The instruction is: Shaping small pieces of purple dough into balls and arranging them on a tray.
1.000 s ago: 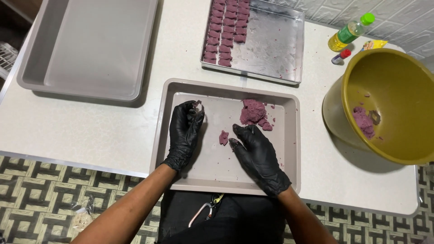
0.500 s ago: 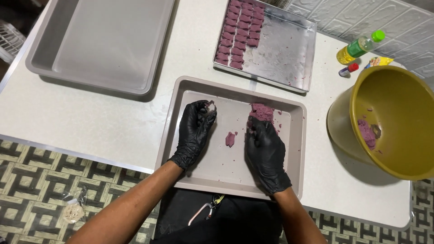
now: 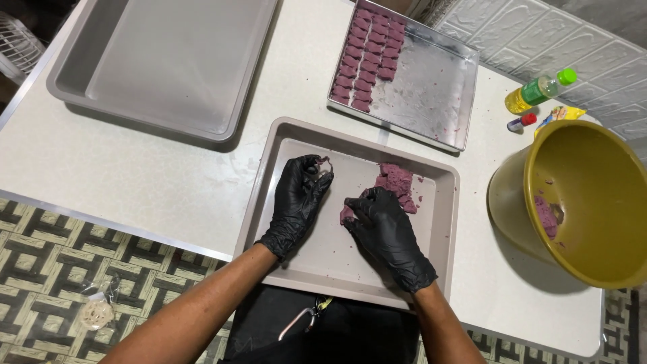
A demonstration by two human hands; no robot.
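Both gloved hands work over the tray (image 3: pixel 441 222): my right hand (image 3: pixel 385 228) pinches a purple dough piece (image 3: pixel 348 214), my left hand (image 3: pixel 300 199) a small cutter (image 3: pixel 325 164). Shaped pieces (image 3: pixel 367 61) fill part of the steel tray (image 3: pixel 438 87); a dough lump (image 3: pixel 397 182) remains.

Yellow packet (image 3: pixel 565 113) beside green-capped bottle (image 3: pixel 537 91)

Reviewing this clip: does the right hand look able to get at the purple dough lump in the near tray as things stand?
Probably yes. The right hand sits right beside the purple dough lump in the same tray, already pinching a small piece of it, and nothing lies between them.
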